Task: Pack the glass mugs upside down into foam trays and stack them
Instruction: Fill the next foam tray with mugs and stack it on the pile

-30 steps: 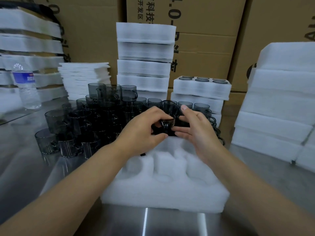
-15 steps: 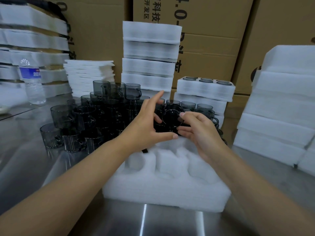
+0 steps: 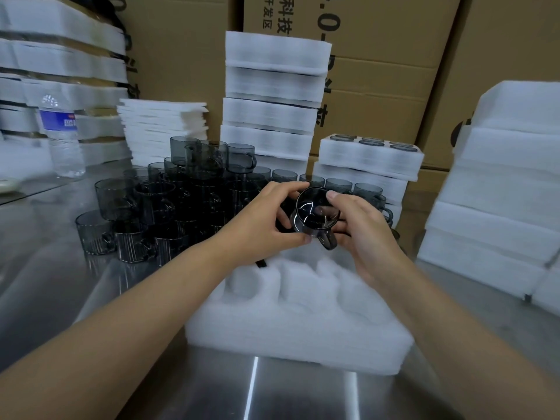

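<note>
1. Both hands, left (image 3: 260, 219) and right (image 3: 363, 234), gripped one smoky glass mug (image 3: 315, 213) from either side. They held it in the air over the far edge of the foam tray (image 3: 303, 338), a round end facing the camera.
2. The step likely called for turning the rim fully down, then seating it squarely in a pocket.
3. Slick, hard glass met soft white foam with rounded pockets on a shiny metal surface (image 3: 181, 389).

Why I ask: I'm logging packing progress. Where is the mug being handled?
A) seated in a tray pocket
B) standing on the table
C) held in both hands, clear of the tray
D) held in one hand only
C: the left hand and right hand both grip the mug in the air, clear of the tray, whose visible pockets hold nothing.
</note>
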The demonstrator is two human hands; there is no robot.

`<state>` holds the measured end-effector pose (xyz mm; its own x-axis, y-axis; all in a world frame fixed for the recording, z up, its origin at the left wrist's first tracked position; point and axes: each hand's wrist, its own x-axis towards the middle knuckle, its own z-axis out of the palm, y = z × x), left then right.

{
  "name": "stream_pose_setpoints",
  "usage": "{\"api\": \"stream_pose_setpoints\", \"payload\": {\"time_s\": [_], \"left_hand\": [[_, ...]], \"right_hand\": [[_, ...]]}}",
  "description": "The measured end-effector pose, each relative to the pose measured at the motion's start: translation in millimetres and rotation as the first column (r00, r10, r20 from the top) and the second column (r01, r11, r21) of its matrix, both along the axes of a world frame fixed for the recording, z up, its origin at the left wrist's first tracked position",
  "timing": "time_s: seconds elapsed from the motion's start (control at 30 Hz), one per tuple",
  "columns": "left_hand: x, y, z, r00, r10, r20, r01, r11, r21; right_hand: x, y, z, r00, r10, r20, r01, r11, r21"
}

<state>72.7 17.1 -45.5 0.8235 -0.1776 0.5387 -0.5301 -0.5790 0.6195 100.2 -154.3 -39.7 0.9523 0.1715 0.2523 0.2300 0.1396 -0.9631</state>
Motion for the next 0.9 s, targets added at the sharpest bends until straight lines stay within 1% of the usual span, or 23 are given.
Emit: {"api": "stream_pose_setpoints", "payload": {"time_s": [0.1,0.43,0.73,0.9], "left_hand": [[-0.7,-0.4,0.8,1.000,-0.013,-0.007,0.013,1.000,0.009],[1.4,1.0,0.3,1.000,-0.011,-0.018,0.011,1.000,0.015],[0.0,-0.8,1.0,0.998,-0.005,-0.057,0.005,1.000,0.007],[-3.6,-2.3,2.8,0.996,-0.036,-0.087,0.035,0.999,-0.016]], "right_hand": [[-0.7,-0.4,-0.4,1.000,0.003,0.029,-0.002,0.999,-0.034],[-4.1,-0.2,1.4,0.997,0.031,0.066,-0.026,0.998,-0.062],[-3.6,0.5,0.3,0.998,0.015,0.062,-0.009,0.995,-0.094],[-3.4,1.6,1.1,0.999,-0.012,0.036,0.016,0.993,-0.117]]}}
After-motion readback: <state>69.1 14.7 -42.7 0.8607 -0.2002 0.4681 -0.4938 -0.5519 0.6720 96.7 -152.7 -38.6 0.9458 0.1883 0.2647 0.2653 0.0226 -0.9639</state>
